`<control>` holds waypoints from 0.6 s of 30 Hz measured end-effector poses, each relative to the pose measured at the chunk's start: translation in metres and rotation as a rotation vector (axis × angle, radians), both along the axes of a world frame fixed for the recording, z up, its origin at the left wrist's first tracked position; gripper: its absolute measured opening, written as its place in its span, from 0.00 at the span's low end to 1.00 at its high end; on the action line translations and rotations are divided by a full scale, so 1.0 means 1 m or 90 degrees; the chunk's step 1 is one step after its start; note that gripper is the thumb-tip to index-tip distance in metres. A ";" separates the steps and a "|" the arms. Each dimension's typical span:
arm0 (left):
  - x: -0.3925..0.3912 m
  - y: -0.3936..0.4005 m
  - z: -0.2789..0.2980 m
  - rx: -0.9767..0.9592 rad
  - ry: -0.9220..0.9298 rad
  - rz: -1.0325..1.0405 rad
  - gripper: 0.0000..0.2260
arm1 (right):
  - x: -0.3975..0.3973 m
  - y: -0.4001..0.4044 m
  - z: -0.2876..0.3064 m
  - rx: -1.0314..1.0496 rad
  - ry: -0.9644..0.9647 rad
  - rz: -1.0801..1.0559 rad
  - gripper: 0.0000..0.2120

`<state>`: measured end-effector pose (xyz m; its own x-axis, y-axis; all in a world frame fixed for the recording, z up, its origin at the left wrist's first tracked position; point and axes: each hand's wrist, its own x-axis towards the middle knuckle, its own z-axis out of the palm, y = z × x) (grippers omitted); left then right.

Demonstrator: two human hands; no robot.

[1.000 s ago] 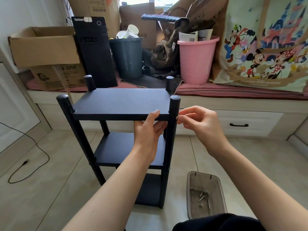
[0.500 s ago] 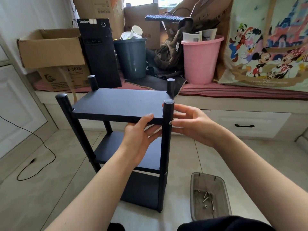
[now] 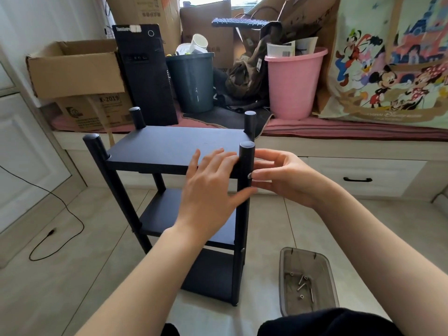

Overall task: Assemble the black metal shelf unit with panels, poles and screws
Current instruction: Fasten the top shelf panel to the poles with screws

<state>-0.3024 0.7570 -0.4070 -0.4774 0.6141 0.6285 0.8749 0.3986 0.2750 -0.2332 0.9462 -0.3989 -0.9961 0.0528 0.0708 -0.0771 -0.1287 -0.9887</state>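
While the black shelf unit [image 3: 174, 151] stands on the pale tiled floor [image 3: 48, 275], both hands meet at its near right pole [image 3: 245, 190]. Beyond the hands runs a window seat [image 3: 339, 134] with a pink cushion, and a drawer with a dark handle [image 3: 357, 179] sits right of the right hand. A black cable [image 3: 60, 214] trails across the floor far left of the left hand.

Below the right hand lies a clear plastic tray [image 3: 308, 260] holding about five loose screws [image 3: 301, 283], though they are small and hard to count. On the seat stand a pink bucket [image 3: 294, 86] with papers, a dark bin [image 3: 191, 81] with paper cups, an open cardboard box [image 3: 75, 69] and a black computer tower [image 3: 145, 73].

Three panels and four poles are visible. The left hand [image 3: 211, 190] lies flat with straight fingers on the top panel's front edge, thumb against the pole. The right hand [image 3: 283, 175] has its fingertips curled onto the pole's right side, pinching there.
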 end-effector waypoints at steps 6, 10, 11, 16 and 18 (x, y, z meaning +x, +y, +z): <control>-0.006 0.013 0.003 0.054 -0.057 -0.012 0.19 | 0.001 0.002 0.002 -0.014 -0.012 -0.020 0.22; -0.006 0.013 0.003 0.066 -0.088 0.001 0.19 | -0.001 0.005 0.003 -0.084 -0.038 -0.022 0.18; -0.006 0.013 0.002 0.065 -0.086 0.002 0.18 | -0.003 0.005 0.002 -0.121 -0.055 -0.044 0.17; -0.001 0.013 0.003 0.080 -0.068 -0.008 0.19 | -0.028 -0.007 0.005 -0.250 -0.130 -0.123 0.14; 0.001 0.013 0.005 0.070 -0.055 -0.002 0.20 | -0.039 -0.011 0.007 -0.316 -0.144 -0.120 0.16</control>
